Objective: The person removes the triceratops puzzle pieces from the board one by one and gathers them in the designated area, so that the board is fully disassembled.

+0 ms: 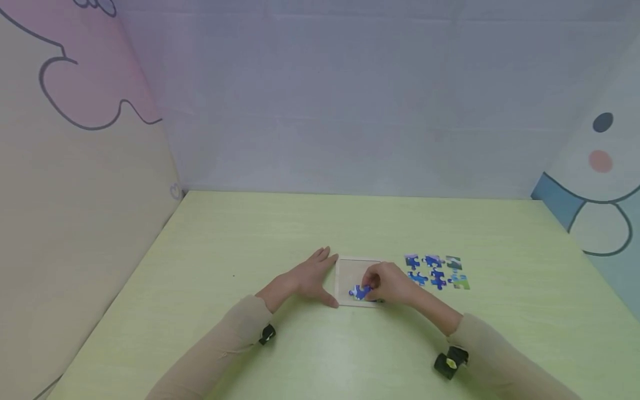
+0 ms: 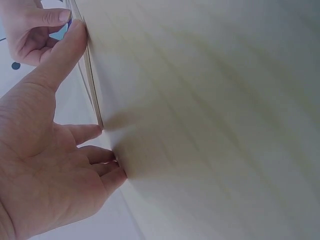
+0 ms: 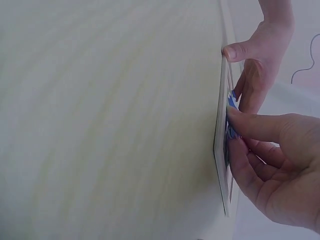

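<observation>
Right hand pinches one blue jigsaw piece on one square tray; left hand flat, steadying it; six loose pieces beside.

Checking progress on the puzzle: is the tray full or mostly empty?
Mostly empty. The tray shows bare board; only one blue piece sits there, under the right hand.

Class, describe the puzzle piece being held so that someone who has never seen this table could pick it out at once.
Start at the green table and find the pale square puzzle tray near its middle, steadied by the left hand. The puzzle piece lies over the tray's near edge, pinched by the right hand. Unlike the loose pieces grouped right of the tray, it is the only one on the tray.
</observation>
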`<state>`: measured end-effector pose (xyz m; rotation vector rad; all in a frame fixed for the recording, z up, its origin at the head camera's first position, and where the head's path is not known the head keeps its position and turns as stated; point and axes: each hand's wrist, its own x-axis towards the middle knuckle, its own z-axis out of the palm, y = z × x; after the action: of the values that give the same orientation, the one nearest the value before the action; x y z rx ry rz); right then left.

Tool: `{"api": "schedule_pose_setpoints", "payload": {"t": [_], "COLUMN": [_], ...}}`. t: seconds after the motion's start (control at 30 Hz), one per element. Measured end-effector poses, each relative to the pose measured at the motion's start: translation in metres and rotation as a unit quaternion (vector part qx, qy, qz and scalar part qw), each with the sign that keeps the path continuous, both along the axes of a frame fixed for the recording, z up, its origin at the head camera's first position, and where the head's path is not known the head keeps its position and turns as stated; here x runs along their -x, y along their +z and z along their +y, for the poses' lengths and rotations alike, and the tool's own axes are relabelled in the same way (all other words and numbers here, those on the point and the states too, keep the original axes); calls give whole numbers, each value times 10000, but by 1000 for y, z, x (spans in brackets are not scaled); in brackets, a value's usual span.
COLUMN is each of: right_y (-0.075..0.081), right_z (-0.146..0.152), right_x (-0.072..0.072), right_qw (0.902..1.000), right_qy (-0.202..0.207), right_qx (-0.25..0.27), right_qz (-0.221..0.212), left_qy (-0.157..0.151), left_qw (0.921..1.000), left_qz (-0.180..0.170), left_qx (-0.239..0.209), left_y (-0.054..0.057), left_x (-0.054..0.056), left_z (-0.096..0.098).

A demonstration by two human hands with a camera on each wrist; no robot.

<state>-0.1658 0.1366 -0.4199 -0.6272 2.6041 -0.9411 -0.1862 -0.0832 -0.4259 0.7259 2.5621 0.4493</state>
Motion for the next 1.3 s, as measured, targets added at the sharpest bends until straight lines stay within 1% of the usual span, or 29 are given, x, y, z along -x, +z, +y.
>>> {"api": "schedule_pose_setpoints", "payload": {"t": [0.27,0.6,0.8,0.93,1.3], "right_y": [-4,-6,-6,-5,-2], "right_z": [0,4,9,12,17], "right_x": [-6,-10,-9,-6,-5], "right_qw": [9991,9964,9943,9937,9942], "right_qy": [-108,96,354,483,352], "right_qx": [30,446,785,883,1014], "right_qz": [403,714,632,499,110], "left_qy": [49,61,71,89,46], "left_qw": [10000,10000,10000,9999,10000], "left_qz": [-27,-51,-42,-45,-27], "left_qx": [-16,11,31,26,5], "left_y": [6,5,6,5,4], "left_x": [-2,-2,-3,-3,-2], "left_z": [1,1,2,2,2]}}
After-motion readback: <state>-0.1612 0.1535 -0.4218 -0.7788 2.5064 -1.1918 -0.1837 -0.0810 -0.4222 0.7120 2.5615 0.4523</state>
